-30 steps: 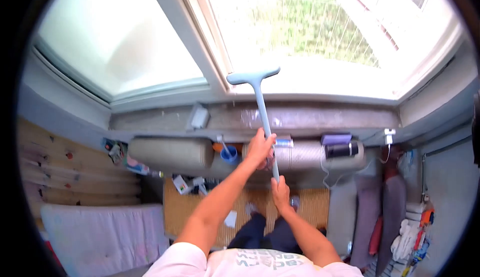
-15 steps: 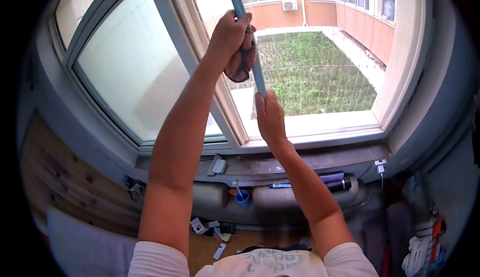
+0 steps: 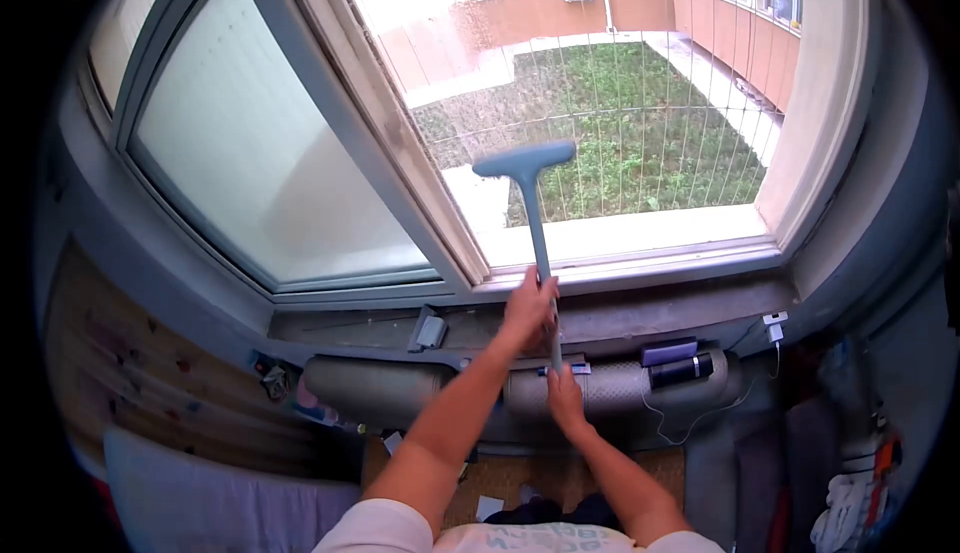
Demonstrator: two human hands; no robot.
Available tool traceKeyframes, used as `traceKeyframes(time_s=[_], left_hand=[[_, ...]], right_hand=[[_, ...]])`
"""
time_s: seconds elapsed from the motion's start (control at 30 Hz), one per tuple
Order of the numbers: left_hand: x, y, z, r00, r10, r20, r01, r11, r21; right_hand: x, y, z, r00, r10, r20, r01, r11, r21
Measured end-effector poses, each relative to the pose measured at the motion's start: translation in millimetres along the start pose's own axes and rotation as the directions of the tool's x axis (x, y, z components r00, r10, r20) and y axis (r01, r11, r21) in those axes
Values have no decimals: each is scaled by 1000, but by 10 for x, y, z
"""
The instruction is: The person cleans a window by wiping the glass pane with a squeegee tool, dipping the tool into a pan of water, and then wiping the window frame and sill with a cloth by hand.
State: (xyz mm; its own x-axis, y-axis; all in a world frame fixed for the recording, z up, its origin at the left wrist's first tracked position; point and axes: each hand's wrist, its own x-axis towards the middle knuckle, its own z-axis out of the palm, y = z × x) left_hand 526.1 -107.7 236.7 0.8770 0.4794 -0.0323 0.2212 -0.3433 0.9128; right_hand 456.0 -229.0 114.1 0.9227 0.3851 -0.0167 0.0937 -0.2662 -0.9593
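A blue-grey T-shaped squeegee (image 3: 525,163) is held up in front of the window, its head over the view of the grass. My left hand (image 3: 530,311) wraps round the middle of its handle, close above the sill. Lower down, my right hand (image 3: 565,396) is closed round the handle's bottom end. Part of something patterned shows beside my left hand, mostly hidden. Behind the squeegee head is the window pane (image 3: 610,153); whether the two touch I cannot tell.
The frosted sash (image 3: 270,163) is on the left. A small grey-white object (image 3: 430,331) lies on the sill (image 3: 660,310). Below are grey cushions (image 3: 375,383), a purple box (image 3: 668,353), a black case (image 3: 682,371) and a charger (image 3: 773,326) with a white cable.
Both hands have come down from high on the window to sill level, bringing the squeegee down with them. Its head, out of view half a second ago, shows again.
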Motion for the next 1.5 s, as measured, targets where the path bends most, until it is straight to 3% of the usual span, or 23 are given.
traceKeyframes(time_s=[0.07,0.17,0.27,0.4,0.43,0.47,0.5,0.57,0.6,0.63,0.73,0.9,1.03,1.07,1.1,1.13,1.2,1.27,1.33,1.37,1.4,1.43,1.5], left_hand=[[-129,-369,237,997,-62,39,63,998,-9],[-388,-1058,564,976,-179,121,188,980,-64],[-625,-1126,706,969,-206,134,218,973,-81],[-714,-407,520,994,58,88,-45,990,-134],[-592,-167,421,994,24,103,-8,988,-155],[-515,188,272,996,89,4,-89,996,-7],[-439,609,84,999,24,37,-20,994,-110],[-404,1491,-293,996,53,-70,-69,962,-264],[-6,1520,-487,946,262,-191,-283,955,-92],[-59,1947,-688,885,402,-233,-446,877,-180],[-115,2675,-1110,876,400,-269,-459,862,-213],[309,1802,-1006,935,297,-195,-325,936,-132],[-26,492,-435,990,-13,-139,13,1000,3],[-161,175,-281,991,-99,-88,94,994,-55],[-237,-269,-129,993,-114,-20,111,988,-104],[-398,-481,6,984,-178,-17,174,974,-141],[-593,-834,226,985,-171,-1,170,980,-98],[-774,-357,239,984,-123,130,155,951,-268],[-535,-32,234,995,93,29,-90,993,-70],[-428,453,125,985,171,-11,-171,985,37],[-336,941,20,994,100,-36,-100,995,2],[-498,1697,-139,999,46,-18,-47,993,-105],[-218,2305,-342,921,372,-120,-370,928,36]], right_hand=[[-219,372,-26,1000,15,-12,-17,993,-117],[-689,791,-135,970,226,90,-210,965,-156],[-997,903,-292,963,253,88,-228,946,-229],[-793,640,-498,997,49,60,-39,987,-158],[-620,479,-543,999,-31,31,35,991,-131],[-419,140,-617,998,-52,43,57,991,-123],[-220,-218,-664,991,-136,-5,134,986,-98],[136,-929,-806,915,-399,-63,400,917,-1],[290,-1272,-868,885,-457,-84,461,887,28],[420,-1568,-922,861,-501,-86,507,860,55],[676,-2243,-965,876,-480,-49,479,854,200],[525,-1853,-692,947,-320,19,315,941,126],[48,-481,-335,974,-182,132,175,982,65],[-178,-399,-439,974,40,222,-24,997,-77],[-363,-113,-467,970,-4,242,30,994,-106],[-597,-236,-669,941,117,317,-66,983,-169],[-780,991,-386,907,68,415,-35,996,-87],[-743,775,-528,945,-60,321,101,988,-113],[-594,518,-622,962,-199,185,223,967,-121],[-431,-156,-803,980,-149,134,162,983,-89],[-199,-689,-932,991,-100,88,105,993,-50],[73,-962,-970,978,-209,25,208,978,36],[476,-1546,-1111,933,-346,-98,356,925,135]])
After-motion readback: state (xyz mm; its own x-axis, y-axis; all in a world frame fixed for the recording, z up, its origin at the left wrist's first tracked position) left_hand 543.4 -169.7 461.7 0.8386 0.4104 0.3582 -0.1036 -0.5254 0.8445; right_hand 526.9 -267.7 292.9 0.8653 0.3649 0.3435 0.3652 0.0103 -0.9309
